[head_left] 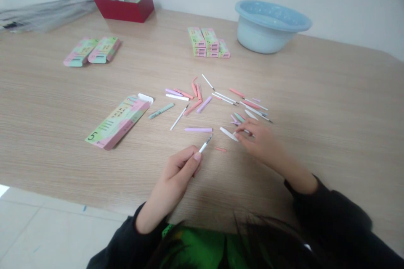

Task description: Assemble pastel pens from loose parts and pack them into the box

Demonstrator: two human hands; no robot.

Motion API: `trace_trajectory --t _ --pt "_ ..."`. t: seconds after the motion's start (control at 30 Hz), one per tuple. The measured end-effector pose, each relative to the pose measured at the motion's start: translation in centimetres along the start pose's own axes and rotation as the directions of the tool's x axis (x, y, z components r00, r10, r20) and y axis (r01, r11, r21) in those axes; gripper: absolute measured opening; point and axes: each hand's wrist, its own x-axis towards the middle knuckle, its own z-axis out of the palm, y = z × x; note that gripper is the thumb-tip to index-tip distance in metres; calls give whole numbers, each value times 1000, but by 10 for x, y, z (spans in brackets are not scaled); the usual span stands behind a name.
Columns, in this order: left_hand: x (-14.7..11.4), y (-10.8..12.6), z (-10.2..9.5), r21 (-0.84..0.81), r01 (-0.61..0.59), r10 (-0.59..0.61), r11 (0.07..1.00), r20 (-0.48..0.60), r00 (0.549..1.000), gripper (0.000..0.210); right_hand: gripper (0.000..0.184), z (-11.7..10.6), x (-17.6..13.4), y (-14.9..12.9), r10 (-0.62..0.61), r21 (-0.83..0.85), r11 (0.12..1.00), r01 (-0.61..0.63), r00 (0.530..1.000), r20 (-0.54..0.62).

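My left hand [182,169] is closed around a white pen refill [205,144], its dark tip pointing up and to the right. My right hand [263,142] reaches down into the small pen parts on the right, fingertips pinched together. What they grip, if anything, is too small to make out. Touching or just beside those fingertips is a white pen barrel [228,134]. A purple barrel [198,129] lies beyond the refill's tip, and a small coral clip [220,149] is between my hands.
Loose coral, purple and green barrels and white refills [224,98] are scattered ahead. An open pen box [120,122] lies left, two more boxes [104,49] behind it. Stacked boxes [206,43], a blue basin [271,27] and a red box [126,8] stand at the back.
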Motion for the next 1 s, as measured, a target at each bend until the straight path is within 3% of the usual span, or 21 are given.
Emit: trace_trajectory --t 0.13,0.23,0.3,0.37,0.47,0.53,0.63,1.0 --pt "2 0 2 26 14 -15 1000 24 1000 41 17 23 2 -10 -62 -185 980 66 998 28" --pt "3 -2 2 35 24 -25 999 20 1000 40 19 22 1 -14 -70 -204 976 70 998 5" --pt "3 -3 3 36 27 -28 999 19 999 40 16 10 -1 -15 -41 -97 995 36 998 -51" --pt "3 -3 3 42 30 -30 999 19 999 40 14 -6 -4 -16 38 135 990 -31 998 -50" --pt "4 -2 4 56 24 -26 998 25 999 40 19 -31 -8 -22 86 504 859 -96 995 43" --pt "4 -1 5 69 18 -20 997 32 999 39 15 -41 -11 -28 74 605 792 -84 996 41" --pt "4 -2 5 85 16 -19 996 42 999 38 7 -45 -13 -36 71 587 807 -66 997 15" --pt "4 -1 8 103 2 -10 995 81 997 36 9 -46 -11 -46 75 536 842 -53 997 -21"
